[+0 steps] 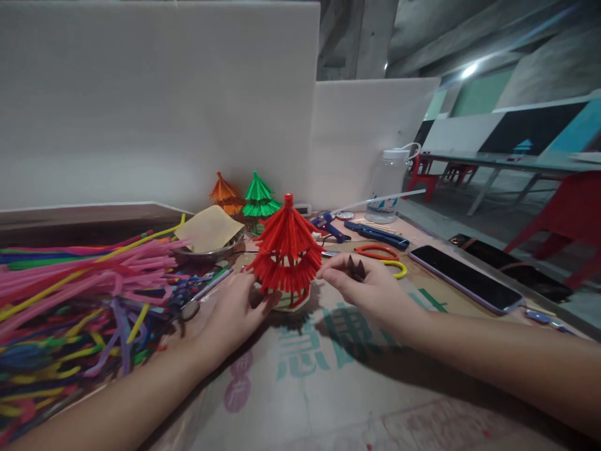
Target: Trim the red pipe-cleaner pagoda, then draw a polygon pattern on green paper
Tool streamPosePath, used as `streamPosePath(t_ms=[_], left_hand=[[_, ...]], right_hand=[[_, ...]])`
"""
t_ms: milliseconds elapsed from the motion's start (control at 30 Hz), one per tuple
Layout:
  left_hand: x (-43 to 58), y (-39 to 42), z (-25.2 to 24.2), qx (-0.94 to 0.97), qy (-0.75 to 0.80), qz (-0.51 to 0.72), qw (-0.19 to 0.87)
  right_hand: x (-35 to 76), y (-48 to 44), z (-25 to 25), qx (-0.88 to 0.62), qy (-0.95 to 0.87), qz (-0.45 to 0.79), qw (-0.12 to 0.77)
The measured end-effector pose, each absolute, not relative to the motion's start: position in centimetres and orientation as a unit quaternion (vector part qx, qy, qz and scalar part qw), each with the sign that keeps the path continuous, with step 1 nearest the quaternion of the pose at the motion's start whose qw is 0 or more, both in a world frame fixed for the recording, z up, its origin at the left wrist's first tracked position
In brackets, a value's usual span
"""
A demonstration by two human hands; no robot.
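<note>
A red two-tiered pagoda model (288,241), which looks made of fuzzy pipe cleaners, stands upright on a pale flat base (293,303) in the middle. My left hand (239,307) is closed on its lower left side, thumb in front at the base and other fingers partly hidden behind the red fringe. My right hand (370,285) is closed in a pinch at the lower tier's right edge; whether it touches the fringe I cannot tell. Two dark pointed tips (355,268) stick up from the right hand, their kind unclear.
Loose pipe cleaners (94,275) heap at left beside a metal bowl (206,250). Orange (225,194) and green pagodas (257,197) stand behind. At right are a glue gun (331,227), utility knife (375,234), scissors (378,252), phone (464,279) and bottle (387,188).
</note>
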State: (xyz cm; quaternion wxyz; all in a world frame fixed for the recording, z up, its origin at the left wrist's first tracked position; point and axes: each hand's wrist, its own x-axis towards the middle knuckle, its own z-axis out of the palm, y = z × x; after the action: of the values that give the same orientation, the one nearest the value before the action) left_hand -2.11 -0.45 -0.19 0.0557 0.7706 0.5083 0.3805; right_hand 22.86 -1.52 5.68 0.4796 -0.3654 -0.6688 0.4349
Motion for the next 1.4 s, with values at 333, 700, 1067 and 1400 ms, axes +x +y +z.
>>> streamPosePath(t_ms=[333, 700, 1067, 1400], left_hand=[[-1.9, -1.1, 0.6, 0.789, 0.483, 0.379, 0.034], [-2.4, -0.4, -0.2, 0.791, 0.484, 0.367, 0.074], [-2.7, -0.1, -1.0, 0.788, 0.479, 0.374, 0.098], [-2.6, 0.0, -0.3, 0.783, 0.480, 0.377, 0.121]], right_hand=[[20.6, -2.9, 6.3, -0.346, -0.495, 0.669, 0.433], [22.9, 0.0, 6.0, -0.376, -0.577, 0.533, 0.491], [22.7, 1.0, 5.8, -0.410, -0.615, 0.476, 0.477], [22.2, -1.2, 5.4, -0.359, -0.647, 0.519, 0.428]])
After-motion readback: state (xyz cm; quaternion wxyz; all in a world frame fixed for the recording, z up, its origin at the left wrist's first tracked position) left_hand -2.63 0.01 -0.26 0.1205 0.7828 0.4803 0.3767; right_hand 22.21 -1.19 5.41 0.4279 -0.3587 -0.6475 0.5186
